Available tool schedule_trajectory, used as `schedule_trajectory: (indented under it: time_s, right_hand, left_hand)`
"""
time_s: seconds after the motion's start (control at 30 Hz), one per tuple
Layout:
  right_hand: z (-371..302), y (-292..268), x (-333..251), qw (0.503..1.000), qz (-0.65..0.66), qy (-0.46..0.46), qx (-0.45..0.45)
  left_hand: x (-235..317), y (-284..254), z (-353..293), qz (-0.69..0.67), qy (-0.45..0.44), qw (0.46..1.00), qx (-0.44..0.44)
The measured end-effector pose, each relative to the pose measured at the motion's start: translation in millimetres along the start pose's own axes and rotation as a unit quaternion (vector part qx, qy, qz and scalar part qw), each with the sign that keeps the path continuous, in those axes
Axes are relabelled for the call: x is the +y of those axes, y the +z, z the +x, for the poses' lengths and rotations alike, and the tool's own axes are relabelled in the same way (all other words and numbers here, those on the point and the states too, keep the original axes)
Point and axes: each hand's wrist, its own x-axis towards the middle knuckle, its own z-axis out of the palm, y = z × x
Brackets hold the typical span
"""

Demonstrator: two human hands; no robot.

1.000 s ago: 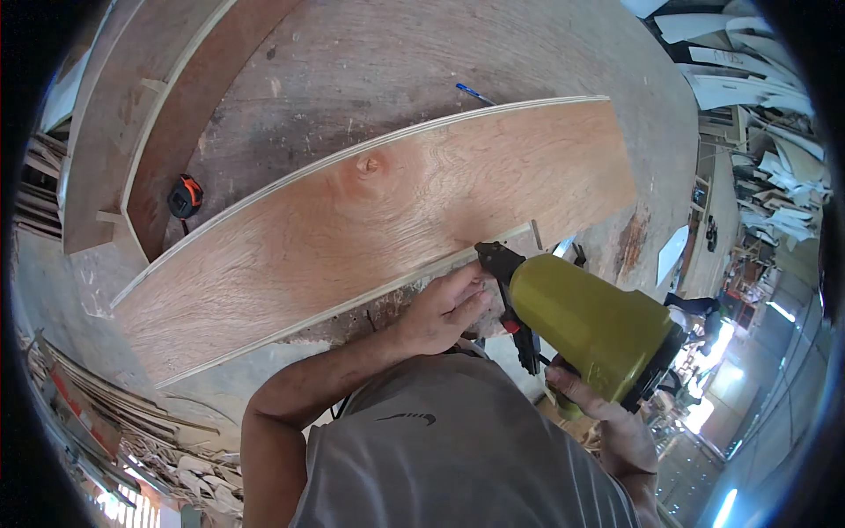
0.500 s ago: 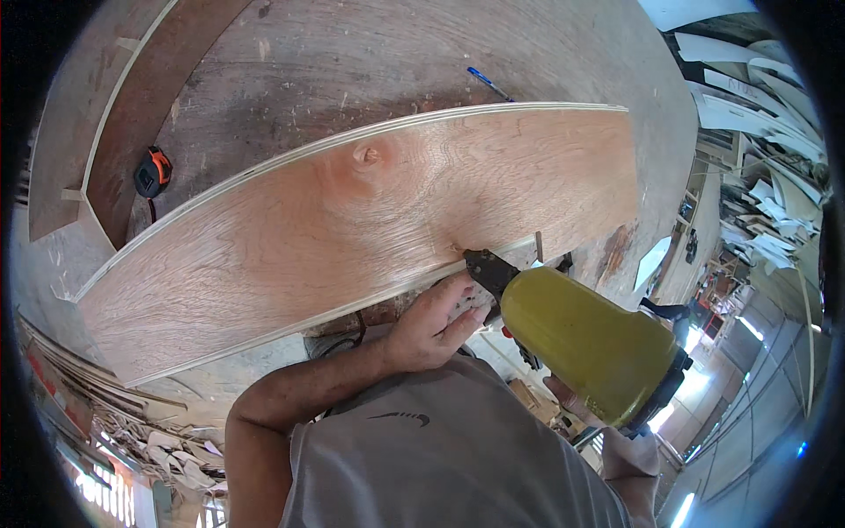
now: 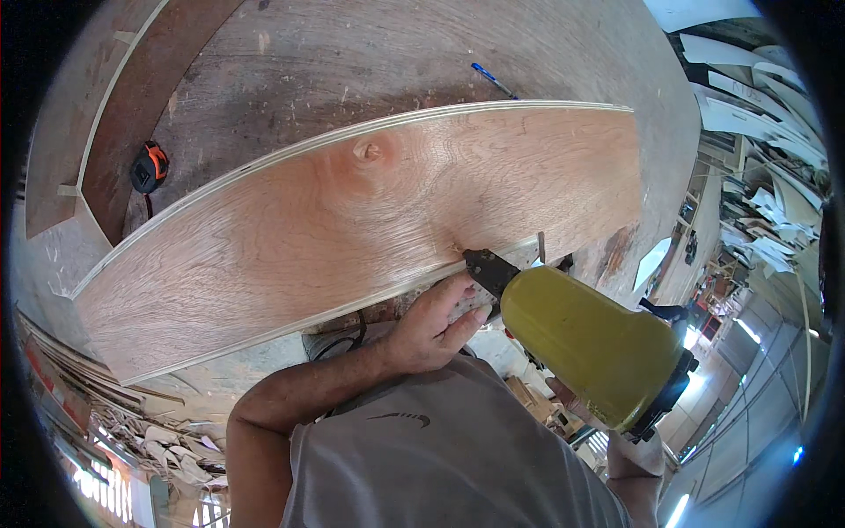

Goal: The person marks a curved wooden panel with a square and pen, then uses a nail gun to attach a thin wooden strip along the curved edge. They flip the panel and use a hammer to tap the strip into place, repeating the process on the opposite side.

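Note:
A long curved plywood panel (image 3: 290, 238) spans the view in front of me, with pale layered edges. My left hand (image 3: 431, 326) is closed at its near edge, the index finger along the rim and the thumb bent toward me. A yellow-green nail gun (image 3: 585, 334) stands tilted, its dark nose touching the panel at that near edge, just beyond my left fingertips. My right hand (image 3: 572, 400) is around the nail gun's handle, mostly hidden behind its body. A short wood strip (image 3: 540, 247) stands out at the near edge, right of the nose.
A black and orange tape measure (image 3: 150, 167) lies on the wooden table (image 3: 308, 66) left of the panel. A blue pen (image 3: 493, 80) lies beyond it. Another curved plywood piece (image 3: 114, 123) stands at far left. Offcuts (image 3: 766, 97) are piled at right.
The panel and nail gun sit almost as before; the gun's rear end has tipped slightly right and down. Its nose and my left hand stay at the same spot.

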Motion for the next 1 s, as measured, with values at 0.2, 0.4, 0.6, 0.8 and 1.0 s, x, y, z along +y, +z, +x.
schedule_trajectory:
  time_s: [0.2,0.4,0.6,0.8,1.0]
  right_hand:
    - [-1.0,0.5,-4.1,1.000,0.000,0.006,-0.002]
    - [-6.6,4.3,-6.3,1.000,0.003,0.010,0.000]
    - [-9.3,10.0,-8.9,1.000,0.003,0.012,-0.001]
    - [-16.1,16.5,-8.3,1.000,0.012,0.016,0.003]
    - [-16.0,17.4,-14.9,1.000,0.008,0.025,0.004]
  left_hand:
    - [-6.8,0.5,0.3,-0.031,-0.009,0.999,-0.010]
    - [5.6,-1.0,2.1,-0.023,0.021,0.999,-0.016]
    - [17.9,-5.6,-3.7,0.037,0.056,0.998,0.001]
    - [10.3,-7.8,-17.5,0.008,0.001,1.000,0.006]
    - [10.4,-12.5,-16.4,0.008,0.010,1.000,0.009]
